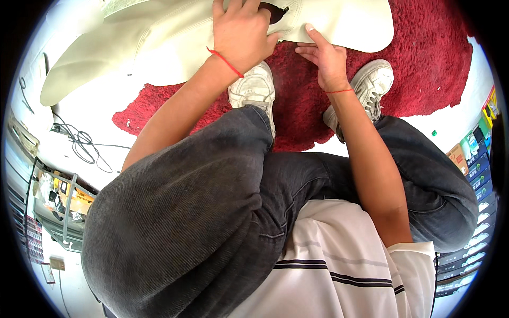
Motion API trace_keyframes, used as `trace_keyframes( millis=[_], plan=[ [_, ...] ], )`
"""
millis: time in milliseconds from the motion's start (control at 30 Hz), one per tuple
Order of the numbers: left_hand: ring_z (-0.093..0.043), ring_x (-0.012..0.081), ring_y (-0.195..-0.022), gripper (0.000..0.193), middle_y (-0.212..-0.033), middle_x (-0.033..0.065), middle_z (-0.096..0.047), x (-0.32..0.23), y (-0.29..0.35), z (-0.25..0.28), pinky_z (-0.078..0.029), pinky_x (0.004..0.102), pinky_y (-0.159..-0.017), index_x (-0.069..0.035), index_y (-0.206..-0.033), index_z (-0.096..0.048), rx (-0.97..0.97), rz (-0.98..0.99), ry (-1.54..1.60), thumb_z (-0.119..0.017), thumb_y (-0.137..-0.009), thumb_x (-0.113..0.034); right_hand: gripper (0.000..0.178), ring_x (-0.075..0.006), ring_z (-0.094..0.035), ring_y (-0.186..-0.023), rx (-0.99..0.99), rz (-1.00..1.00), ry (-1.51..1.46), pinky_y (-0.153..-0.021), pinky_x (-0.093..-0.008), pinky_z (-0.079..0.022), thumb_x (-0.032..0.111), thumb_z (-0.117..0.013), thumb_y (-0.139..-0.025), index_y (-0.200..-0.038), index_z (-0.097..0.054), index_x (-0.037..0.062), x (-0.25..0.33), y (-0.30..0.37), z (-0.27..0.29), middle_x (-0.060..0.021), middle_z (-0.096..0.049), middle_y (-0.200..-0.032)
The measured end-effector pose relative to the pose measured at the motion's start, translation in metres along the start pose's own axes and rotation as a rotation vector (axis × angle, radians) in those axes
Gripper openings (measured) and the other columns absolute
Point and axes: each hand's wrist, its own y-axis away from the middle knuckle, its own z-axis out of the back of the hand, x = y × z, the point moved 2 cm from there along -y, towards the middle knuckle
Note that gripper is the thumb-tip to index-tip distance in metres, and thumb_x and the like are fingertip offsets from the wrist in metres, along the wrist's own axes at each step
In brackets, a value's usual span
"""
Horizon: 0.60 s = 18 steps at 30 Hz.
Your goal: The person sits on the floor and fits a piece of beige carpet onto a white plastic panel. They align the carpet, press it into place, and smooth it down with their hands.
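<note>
A long cream leather-like panel (172, 53) with stitched seams and rounded ends stretches across the top of the view, over a red shaggy rug. My left hand (241, 29) lies on its upper face, fingers apart and the thumb toward the near edge; the fingertips run up to the picture's top edge. Beside that hand a dark opening (274, 13) shows in the panel. Farther right, my right hand (323, 55) holds the near edge, thumb on the face and fingers at the underside. Red strings circle both wrists.
Under the panel lies the red rug (424, 58), with my white shoes (252, 87) on it. A black cable (82, 143) is coiled on the white floor at left. A grey rack (66, 206) with boxes stands lower left; stacked boxes (480, 177) line the right side.
</note>
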Motion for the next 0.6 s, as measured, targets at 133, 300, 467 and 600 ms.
trace_keyframes(
  millis=[133, 300, 467, 600],
  plan=[
    [-0.052, 0.0365, -0.122, 0.035, -0.128, 0.0141, -0.06, -0.009, -0.004, -0.01, -0.034, 0.0589, -0.11, -0.007, -0.091, -0.078, -0.09, 0.032, -0.017, -0.083, -0.073, -0.037, 0.029, -0.0233, -0.072, -0.07, -0.033, 0.252, -0.008, -0.066, -0.0337, -0.061, 0.022, -0.079, -0.091, -0.104, -0.073, -0.0032, 0.002, 0.001, -0.004, -0.0154, -0.075, -0.094],
    [-0.051, 0.037, -0.125, 0.033, -0.131, 0.016, -0.059, -0.006, -0.001, -0.011, -0.033, 0.0591, -0.112, -0.008, -0.087, -0.079, -0.101, 0.048, -0.014, -0.083, -0.072, -0.037, 0.028, -0.0123, -0.064, -0.054, -0.091, 0.591, 0.644, -0.053, -0.0276, -0.052, 0.023, -0.074, -0.096, -0.081, -0.075, -0.0013, 0.014, 0.016, -0.002, -0.0059, -0.068, -0.062],
    [-0.051, 0.0383, -0.125, 0.033, -0.131, 0.0173, -0.059, -0.009, -0.006, -0.008, -0.033, 0.0587, -0.114, -0.007, -0.084, -0.079, -0.098, 0.053, 0.015, -0.082, -0.071, -0.037, 0.037, -0.0174, -0.07, -0.059, -0.19, 0.334, 0.308, -0.059, -0.0322, -0.057, 0.029, -0.072, -0.094, -0.09, -0.076, -0.0074, 0.003, 0.006, 0.002, -0.0128, -0.074, -0.07],
    [-0.051, 0.0386, -0.123, 0.034, -0.129, 0.0188, -0.059, -0.015, -0.004, -0.013, -0.033, 0.0589, -0.113, -0.004, -0.081, -0.079, -0.127, 0.09, -0.017, -0.081, -0.071, -0.037, 0.036, -0.0154, -0.067, -0.058, -0.208, 0.331, 0.152, -0.057, -0.0303, -0.057, 0.027, -0.082, -0.088, -0.093, -0.075, -0.0081, 0.01, 0.0, -0.003, -0.0107, -0.072, -0.069]
  ],
)
